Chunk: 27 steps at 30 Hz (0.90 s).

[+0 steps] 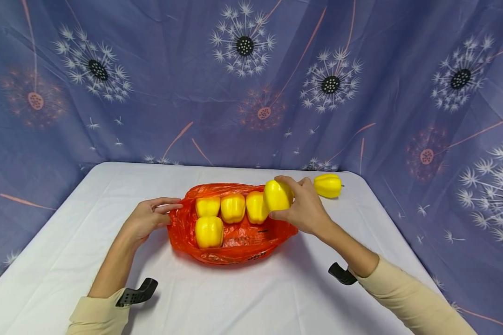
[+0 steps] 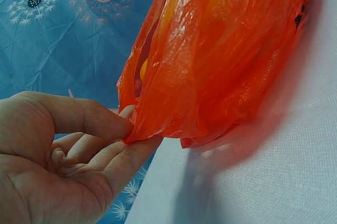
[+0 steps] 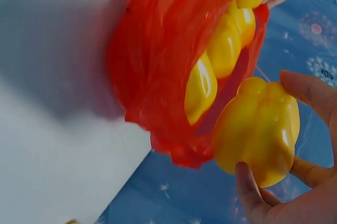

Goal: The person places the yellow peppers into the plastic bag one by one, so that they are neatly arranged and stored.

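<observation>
A red plastic bag [image 1: 243, 236] lies spread with its mouth facing up, several yellow bell peppers [image 1: 209, 231] inside it. At the bag's left end my left hand [image 1: 147, 218] pinches the edge between thumb and fingers; the left wrist view shows the thin plastic [image 2: 210, 77] bunched at the fingertips. My right hand [image 1: 305, 207] holds another yellow bell pepper [image 3: 258, 132] by its sides, over the right end of the bag. In the head view this pepper partly covers one in the bag.
One more yellow bell pepper [image 1: 328, 185] lies on its side at the back right of the white-covered table [image 1: 251, 298], beyond my right hand. A blue dandelion-print cloth [image 1: 172, 93] hangs behind and beside the table.
</observation>
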### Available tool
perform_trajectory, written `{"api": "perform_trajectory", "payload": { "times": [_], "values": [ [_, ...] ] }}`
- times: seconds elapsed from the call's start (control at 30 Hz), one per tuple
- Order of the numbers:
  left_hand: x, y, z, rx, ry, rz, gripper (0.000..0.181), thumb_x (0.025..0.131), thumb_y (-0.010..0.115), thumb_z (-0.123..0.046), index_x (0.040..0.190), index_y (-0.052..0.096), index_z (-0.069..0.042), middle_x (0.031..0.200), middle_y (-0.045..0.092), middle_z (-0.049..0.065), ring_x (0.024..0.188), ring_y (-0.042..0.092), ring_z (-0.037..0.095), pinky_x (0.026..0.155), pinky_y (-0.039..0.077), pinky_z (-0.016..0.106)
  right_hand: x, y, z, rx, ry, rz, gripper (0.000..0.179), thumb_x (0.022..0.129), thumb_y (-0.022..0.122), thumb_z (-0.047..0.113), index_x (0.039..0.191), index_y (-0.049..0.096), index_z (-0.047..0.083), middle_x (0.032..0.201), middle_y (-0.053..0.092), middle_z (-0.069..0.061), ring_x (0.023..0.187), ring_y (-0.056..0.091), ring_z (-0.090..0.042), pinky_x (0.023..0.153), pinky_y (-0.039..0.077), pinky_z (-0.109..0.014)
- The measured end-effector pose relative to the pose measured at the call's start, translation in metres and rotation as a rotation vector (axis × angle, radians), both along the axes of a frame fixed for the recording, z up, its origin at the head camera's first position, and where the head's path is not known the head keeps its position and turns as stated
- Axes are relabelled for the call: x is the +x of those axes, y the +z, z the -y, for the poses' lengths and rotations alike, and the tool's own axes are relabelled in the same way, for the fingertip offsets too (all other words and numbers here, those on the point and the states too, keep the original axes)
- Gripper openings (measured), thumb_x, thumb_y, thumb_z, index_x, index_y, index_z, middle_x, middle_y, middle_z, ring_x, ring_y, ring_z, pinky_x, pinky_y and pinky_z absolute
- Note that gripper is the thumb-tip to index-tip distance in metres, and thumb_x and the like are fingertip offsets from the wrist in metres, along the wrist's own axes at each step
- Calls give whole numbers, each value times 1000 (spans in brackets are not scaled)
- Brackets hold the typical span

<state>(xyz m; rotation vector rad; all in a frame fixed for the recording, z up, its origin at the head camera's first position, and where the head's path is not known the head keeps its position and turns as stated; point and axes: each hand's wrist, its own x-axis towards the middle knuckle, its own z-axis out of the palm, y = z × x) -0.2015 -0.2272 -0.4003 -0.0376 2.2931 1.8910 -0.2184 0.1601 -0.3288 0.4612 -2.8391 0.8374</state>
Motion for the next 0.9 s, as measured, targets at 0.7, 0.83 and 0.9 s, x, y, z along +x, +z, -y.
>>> {"api": "perform_trajectory", "payload": {
  "times": [0.7,0.83,0.9],
  "values": [
    [0,1,-1,6,-7,-5,64,82,54,10,146,49,5,140,60,23,91,66,5,75,57,25,19,-24,43,12,98,107,82,65,94,34,138,59,32,115,53,-13,102,53,-26,83,54,-42],
    [0,1,-1,0,-4,-3,64,83,54,9,147,49,4,140,61,23,92,67,5,75,57,25,22,-29,49,14,117,123,82,65,94,34,139,59,30,116,53,-13,102,53,-25,81,55,-42],
    [0,1,-1,1,-4,-2,64,83,54,9,147,49,4,139,61,22,92,67,5,75,58,25,23,-31,52,15,128,133,82,65,93,35,140,59,29,118,52,-15,101,54,-26,79,55,-42]
  ]
}}
